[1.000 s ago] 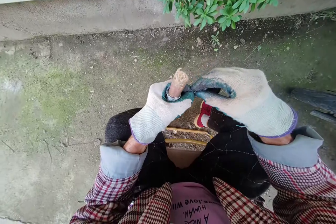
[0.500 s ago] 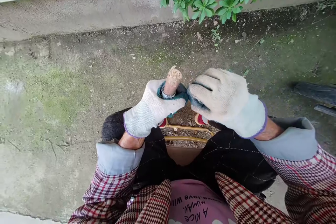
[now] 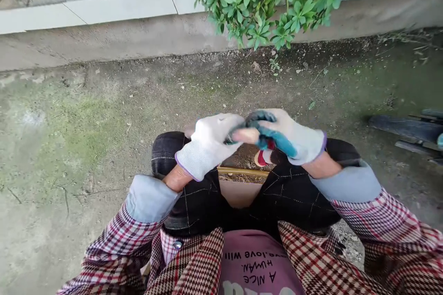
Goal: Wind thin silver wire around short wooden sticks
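Both my hands wear white knit gloves with teal palms and meet above my knees. My left hand (image 3: 207, 145) is closed around a dusty wooden handle (image 3: 245, 135) whose pale end pokes out to the right. My right hand (image 3: 292, 139) curls its teal fingers over that end, touching the left glove. The rest of the handle is hidden below my hands. The picture is a little smeared by motion. My black quilted trousers (image 3: 294, 193) and plaid sleeves fill the lower part of the view.
A leafy green plant (image 3: 263, 0) hangs over a concrete kerb (image 3: 104, 41) ahead. Mossy concrete ground (image 3: 69, 124) spreads to the left. Dark long objects (image 3: 404, 129) lie at the right. A tan seat (image 3: 238, 191) and a red shoe (image 3: 263, 157) show between my knees.
The view tipped up, showing more of the plant and kerb. The handle end swung from upright to pointing right, and my right hand turned palm-side up and wrapped round it.
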Demonstrator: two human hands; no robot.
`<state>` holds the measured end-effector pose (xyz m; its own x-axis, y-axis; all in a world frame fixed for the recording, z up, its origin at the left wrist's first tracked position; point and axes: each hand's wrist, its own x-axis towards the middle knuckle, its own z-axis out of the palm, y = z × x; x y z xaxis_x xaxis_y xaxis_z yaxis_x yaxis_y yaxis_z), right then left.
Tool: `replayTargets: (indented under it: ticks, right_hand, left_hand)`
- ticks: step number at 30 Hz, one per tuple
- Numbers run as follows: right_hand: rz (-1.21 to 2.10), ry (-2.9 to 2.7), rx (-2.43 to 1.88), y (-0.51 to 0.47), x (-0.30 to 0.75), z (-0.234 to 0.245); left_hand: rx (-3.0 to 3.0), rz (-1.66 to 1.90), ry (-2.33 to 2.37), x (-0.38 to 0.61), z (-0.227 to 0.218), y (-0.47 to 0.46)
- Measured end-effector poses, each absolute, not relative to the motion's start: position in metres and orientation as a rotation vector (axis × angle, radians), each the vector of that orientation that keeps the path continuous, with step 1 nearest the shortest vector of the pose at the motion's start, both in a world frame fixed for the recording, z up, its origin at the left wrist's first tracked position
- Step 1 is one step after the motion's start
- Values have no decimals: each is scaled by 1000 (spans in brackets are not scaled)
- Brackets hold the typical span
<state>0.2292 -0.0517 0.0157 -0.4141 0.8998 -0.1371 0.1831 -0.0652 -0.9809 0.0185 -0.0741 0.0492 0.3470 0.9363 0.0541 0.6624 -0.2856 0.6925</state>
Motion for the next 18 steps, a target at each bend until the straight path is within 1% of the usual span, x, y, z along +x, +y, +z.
replayTargets:
  ticks: [2, 4, 5, 7, 12, 18]
  right_hand:
    - [1184, -1805, -1216, -70, 236, 42]
    - [711, -2044, -1223, -88, 242, 65]
    - [501, -2154, -1198, -96, 244, 73]
    - [241, -2339, -1106, -110, 245, 86]
    - [-104, -2559, -851, -126, 240, 96]
    - [-264, -2681, -721, -132, 234, 115]
  left_hand:
    - [1562, 775, 1461, 19, 58, -88]
    - [1175, 832, 1399, 20, 67, -102]
    - [1054, 832, 1344, 21, 72, -109]
    - [937, 826, 1253, 21, 79, -120]
    - [905, 813, 1121, 17, 82, -137]
    - [960, 830, 1048, 11, 85, -150]
